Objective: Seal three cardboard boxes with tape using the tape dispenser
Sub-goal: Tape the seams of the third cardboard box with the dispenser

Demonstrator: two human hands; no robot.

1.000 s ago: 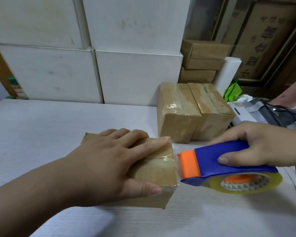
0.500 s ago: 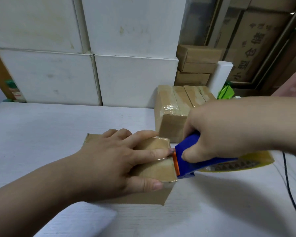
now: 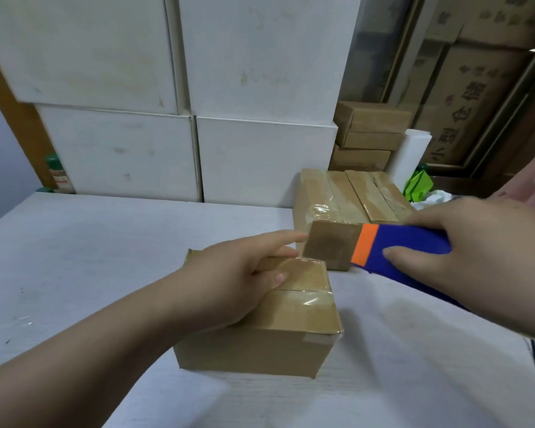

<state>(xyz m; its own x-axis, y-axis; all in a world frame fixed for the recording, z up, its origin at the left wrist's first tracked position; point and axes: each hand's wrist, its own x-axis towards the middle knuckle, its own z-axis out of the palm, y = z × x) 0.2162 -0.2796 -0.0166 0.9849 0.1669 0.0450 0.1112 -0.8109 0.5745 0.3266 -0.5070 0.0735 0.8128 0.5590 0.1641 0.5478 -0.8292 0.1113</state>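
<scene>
The cardboard box [image 3: 291, 350] sat near the middle of the desk [image 3: 105, 257], clear tape glinting across its top seam. The left hand [image 3: 229, 279] lay flat on the lid with its fingers loosely extended, hiding the seam's far end. The right hand [image 3: 476, 257] gripped the blue-and-orange tape dispenser [image 3: 414, 245] in the air, hiding its roll. A brownish strip of tape [image 3: 331, 247] stuck out from the orange end; whether the left forefinger touched it was unclear. Two taped boxes [image 3: 337, 193] stood behind.
</scene>
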